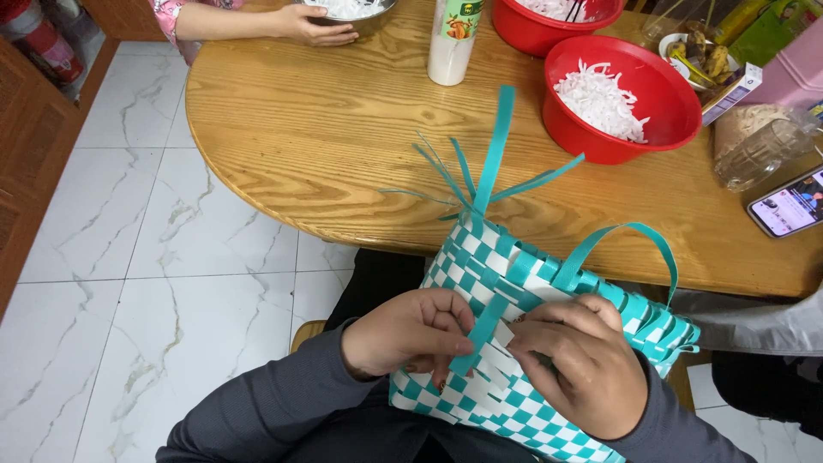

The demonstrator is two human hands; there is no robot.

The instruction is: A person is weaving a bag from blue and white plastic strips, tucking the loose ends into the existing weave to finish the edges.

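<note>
Here the basket (506,283), teal-and-white woven, lies on the lap at the table (326,146) edge. Left hand (411,333) pinches a teal strip (480,334) at the weave; right hand (583,364) pinches a white strip (504,336) just beside it

Left hand (411,333) and right hand (579,364) pinch teal strip (480,330) on teal-white woven basket (514,403); red bowl (660,137) on tabletop (326,137).

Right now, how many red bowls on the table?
2. One red bowl holding white shreds, right of centre; a second red bowl behind it, cut off by the top edge.
</note>
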